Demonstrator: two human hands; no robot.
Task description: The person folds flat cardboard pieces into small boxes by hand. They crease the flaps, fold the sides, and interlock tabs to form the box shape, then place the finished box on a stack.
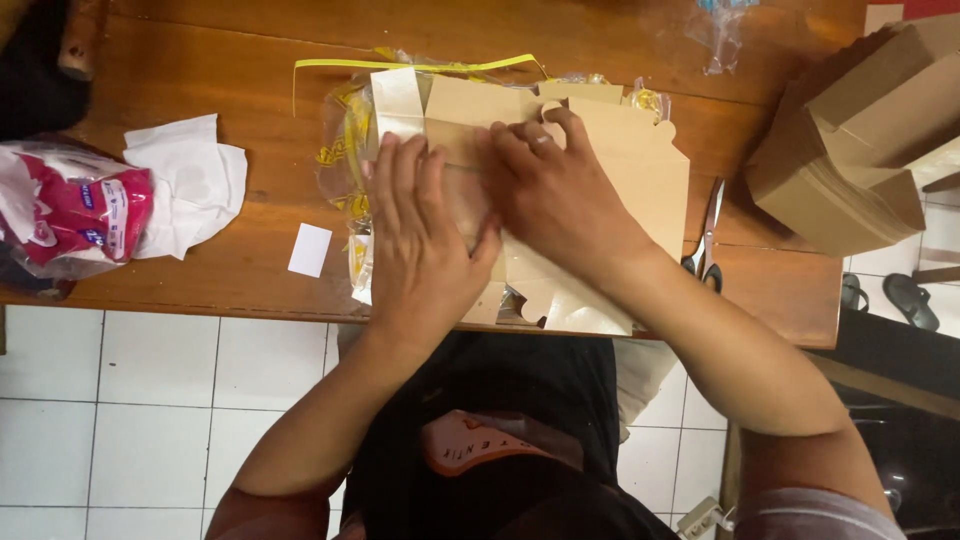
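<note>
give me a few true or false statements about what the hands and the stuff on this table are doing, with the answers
1. Both hands, the left hand and the right hand, press flat on a brown cardboard sheet. True.
2. The scissors are held in the right hand. False: they lie on the wooden table, right of the sheet.
3. A stack of folded cardboard boxes sits at the table's right end. True.
4. The small white card lies on top of the cardboard sheet. False: it lies on bare wood, left of it.
5. A ring shows on the right hand. True.
</note>
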